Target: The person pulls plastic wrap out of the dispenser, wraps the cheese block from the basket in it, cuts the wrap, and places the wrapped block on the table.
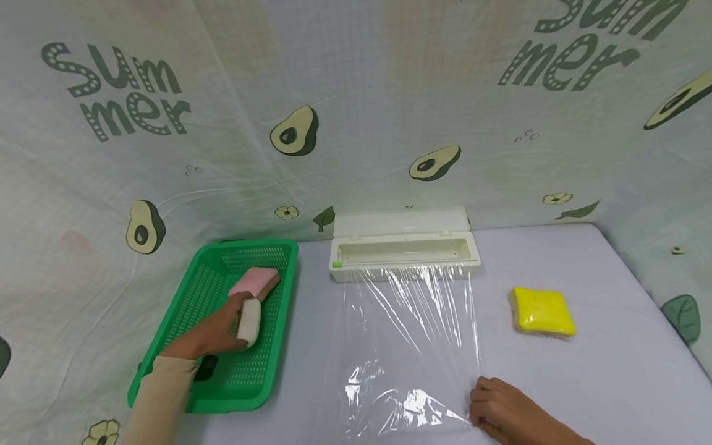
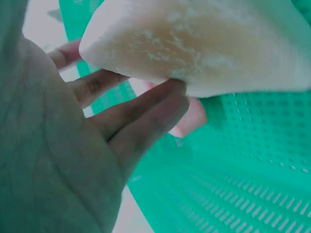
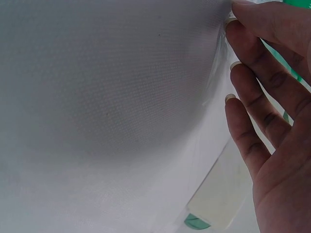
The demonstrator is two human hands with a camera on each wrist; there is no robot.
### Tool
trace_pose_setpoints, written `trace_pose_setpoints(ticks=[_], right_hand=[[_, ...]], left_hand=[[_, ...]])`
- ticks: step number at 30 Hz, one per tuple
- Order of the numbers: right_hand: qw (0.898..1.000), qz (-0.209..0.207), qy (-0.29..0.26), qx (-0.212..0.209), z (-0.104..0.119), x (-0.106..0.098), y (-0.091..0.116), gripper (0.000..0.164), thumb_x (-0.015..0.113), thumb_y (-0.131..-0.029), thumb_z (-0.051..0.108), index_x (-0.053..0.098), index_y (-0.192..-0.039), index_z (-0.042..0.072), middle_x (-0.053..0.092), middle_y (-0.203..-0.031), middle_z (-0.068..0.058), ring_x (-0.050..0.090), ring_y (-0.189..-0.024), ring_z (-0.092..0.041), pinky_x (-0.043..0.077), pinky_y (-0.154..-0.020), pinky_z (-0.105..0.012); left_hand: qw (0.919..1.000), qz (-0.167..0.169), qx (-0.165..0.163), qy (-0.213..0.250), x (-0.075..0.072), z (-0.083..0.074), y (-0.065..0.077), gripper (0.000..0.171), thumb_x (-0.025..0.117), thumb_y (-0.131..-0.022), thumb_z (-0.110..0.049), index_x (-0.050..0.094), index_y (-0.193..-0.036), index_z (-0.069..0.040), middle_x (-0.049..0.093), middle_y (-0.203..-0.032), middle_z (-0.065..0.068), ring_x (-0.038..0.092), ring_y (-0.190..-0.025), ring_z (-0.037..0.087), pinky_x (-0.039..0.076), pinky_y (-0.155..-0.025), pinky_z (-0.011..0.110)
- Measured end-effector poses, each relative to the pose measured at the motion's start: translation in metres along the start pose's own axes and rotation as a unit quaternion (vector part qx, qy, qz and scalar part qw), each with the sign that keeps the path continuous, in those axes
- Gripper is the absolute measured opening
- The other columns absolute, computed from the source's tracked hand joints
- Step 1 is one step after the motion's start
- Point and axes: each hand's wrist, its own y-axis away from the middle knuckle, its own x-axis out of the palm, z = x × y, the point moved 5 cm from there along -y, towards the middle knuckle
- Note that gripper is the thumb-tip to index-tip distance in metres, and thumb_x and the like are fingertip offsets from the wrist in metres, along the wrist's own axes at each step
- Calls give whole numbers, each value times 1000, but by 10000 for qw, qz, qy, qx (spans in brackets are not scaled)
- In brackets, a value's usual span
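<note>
My left hand reaches into the green basket and grips a white, rounded, sponge-like block between thumb and fingers. Seen from the left wrist, this white block has a beige, scuffed-looking face. Just beyond it in the basket lies a pink block. Clear cling film stretches over the table from a white dispenser box. At the film's near right corner, my right hand pinches its edge between thumb and index finger; the other fingers curl loosely in the right wrist view.
A yellow block wrapped in clear film lies on the right of the table. The dispenser's lid stands raised against the printed cloth backdrop. A dark object is partly hidden beside the left wrist in the basket.
</note>
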Motion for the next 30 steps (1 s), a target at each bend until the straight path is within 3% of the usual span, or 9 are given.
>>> trace_pose_setpoints(ticks=[2, 5, 10, 15, 18, 24, 30], right_hand=[[10000, 19, 3, 21, 0, 0, 0, 37, 96, -58, 6, 73, -75, 29, 64, -82, 23, 49, -81, 3, 38, -70, -9], [10000, 20, 5, 47, 1, -1, 0, 36, 95, -60, 6, 73, -75, 29, 63, -82, 23, 48, -81, 3, 37, -70, -9], [10000, -23, -23, 85, 0, -1, 2, 36, 93, -61, 5, 72, -77, 29, 63, -84, 24, 48, -82, 3, 38, -71, -10], [9999, -16, -69, 131, -1, -1, 3, 38, 94, -62, 3, 72, -78, 30, 62, -85, 24, 49, -83, 3, 38, -72, -11], [9999, 4, -60, 115, -1, -1, 3, 39, 94, -62, 2, 72, -78, 30, 63, -85, 24, 49, -84, 2, 38, -73, -11], [9999, 47, -35, 95, -1, -1, 4, 37, 95, -62, 3, 74, -79, 29, 65, -84, 23, 49, -84, 2, 38, -73, -11], [9999, -123, 105, -19, 1, -1, 2, 38, 94, -59, 2, 73, -77, 28, 63, -82, 23, 50, -83, 1, 40, -72, -12]], left_hand=[[9997, 122, -186, 125, -3, 3, 4, 96, 87, -79, -9, 30, -155, 4, 39, -148, 34, 56, -118, 46, 53, -88, 57], [9992, 161, -368, -52, -7, 6, 7, 97, 86, -77, -10, 32, -156, 6, 31, -151, 35, 54, -117, 49, 53, -86, 59], [9945, -144, -532, -894, -14, 8, 9, 96, 91, -69, -17, 42, -147, 11, 41, -142, 32, 53, -112, 47, 54, -82, 57], [9834, -193, -701, -1664, -13, 10, 10, 108, 99, -64, -31, 42, -145, 11, 50, -136, 33, 52, -115, 49, 50, -94, 64], [9776, -213, -823, -1925, -12, 10, 9, 104, 100, -64, -32, 46, -142, 12, 52, -130, 32, 53, -111, 46, 50, -95, 64], [9708, -463, -660, -2259, -16, 1, 8, 90, 97, -68, -32, 55, -134, 12, 57, -127, 29, 54, -113, 46, 47, -99, 64], [9741, -953, -244, -2035, -25, -17, 13, 80, 95, -69, -27, 57, -129, 10, 62, -121, 25, 58, -106, 42, 50, -93, 62]])
